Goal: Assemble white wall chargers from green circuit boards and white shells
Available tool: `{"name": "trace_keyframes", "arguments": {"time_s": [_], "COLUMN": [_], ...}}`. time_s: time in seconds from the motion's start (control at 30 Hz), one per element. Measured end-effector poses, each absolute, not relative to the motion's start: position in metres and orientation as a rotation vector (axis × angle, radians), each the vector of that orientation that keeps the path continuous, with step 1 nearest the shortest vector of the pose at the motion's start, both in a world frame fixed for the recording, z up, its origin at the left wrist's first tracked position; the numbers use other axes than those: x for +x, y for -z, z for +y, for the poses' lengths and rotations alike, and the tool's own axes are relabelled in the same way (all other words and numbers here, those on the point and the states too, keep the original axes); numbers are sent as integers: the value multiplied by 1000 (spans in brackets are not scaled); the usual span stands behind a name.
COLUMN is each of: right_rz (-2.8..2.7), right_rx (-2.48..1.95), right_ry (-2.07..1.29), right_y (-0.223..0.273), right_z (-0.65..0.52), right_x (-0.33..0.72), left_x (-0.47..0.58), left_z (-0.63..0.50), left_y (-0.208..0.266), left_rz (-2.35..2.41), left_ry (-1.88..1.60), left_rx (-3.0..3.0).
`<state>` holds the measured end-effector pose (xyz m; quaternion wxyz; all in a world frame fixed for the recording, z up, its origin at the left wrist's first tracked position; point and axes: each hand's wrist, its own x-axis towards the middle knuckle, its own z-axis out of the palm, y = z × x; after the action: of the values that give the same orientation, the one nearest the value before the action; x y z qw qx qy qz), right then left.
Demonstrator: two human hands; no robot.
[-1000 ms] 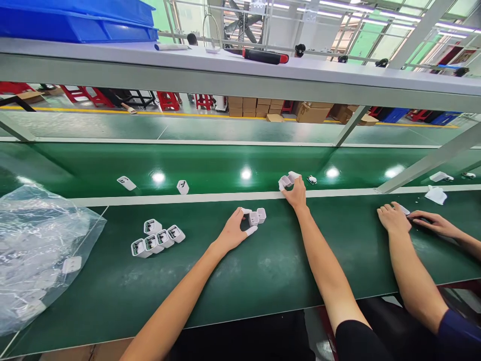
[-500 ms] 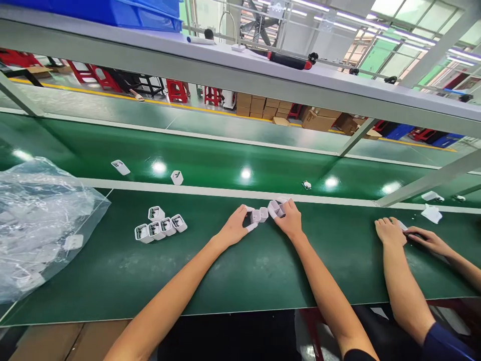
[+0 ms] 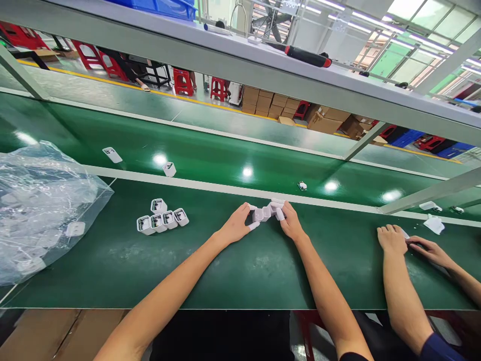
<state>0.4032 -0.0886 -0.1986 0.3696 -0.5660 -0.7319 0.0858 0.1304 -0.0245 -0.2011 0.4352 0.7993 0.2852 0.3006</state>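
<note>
Small white open-topped plastic housings (image 3: 258, 215) stand in a short row on the green bench between my hands. My left hand (image 3: 237, 224) is at the row's left end, with white-covered thumb and fingertip on either side of the end housing. At the right end, my right hand (image 3: 292, 220) has its covered fingers closed round a white housing, partly hidden by them, pressed up against the row. To the left stands a group of several white housings (image 3: 157, 222) with dark and metallic parts inside.
A clear plastic bag (image 3: 48, 210) of white parts lies at the left. Beyond the pale strip are a white cover (image 3: 112, 155), a housing (image 3: 169, 169) and a small part (image 3: 302, 186). A co-worker's hands (image 3: 393, 239) work at the right. A screwdriver (image 3: 308, 56) lies on the shelf above.
My right hand has brought its housing in against the row and turned it; the gap there has closed. My left hand stays about the row's left end. The camera view has tilted slightly.
</note>
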Motion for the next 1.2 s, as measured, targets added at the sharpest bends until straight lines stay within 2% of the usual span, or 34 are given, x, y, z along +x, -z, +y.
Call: {"name": "trace_keyframes", "arguments": {"time_s": [0.43,0.57,0.77,1.2], "right_rz": [-1605,-1353,-1091,-1519], "right_rx": [-1459,-1541,-1765,-1970], "right_ry": [-289,-148,158,54], "right_y": [210,223,215,234], "right_z": [-93,-83,-35,15], "right_x": [380,391,467,498], "left_x": [130,130,129,132], "left_z": [-25,-25,-25,-22], "left_y": [199,198,200,206], "left_rz": [698,712,709,795], "left_ry": [-737,-712,-734,-814], "left_rx": [1960,1955,1892,1700]}}
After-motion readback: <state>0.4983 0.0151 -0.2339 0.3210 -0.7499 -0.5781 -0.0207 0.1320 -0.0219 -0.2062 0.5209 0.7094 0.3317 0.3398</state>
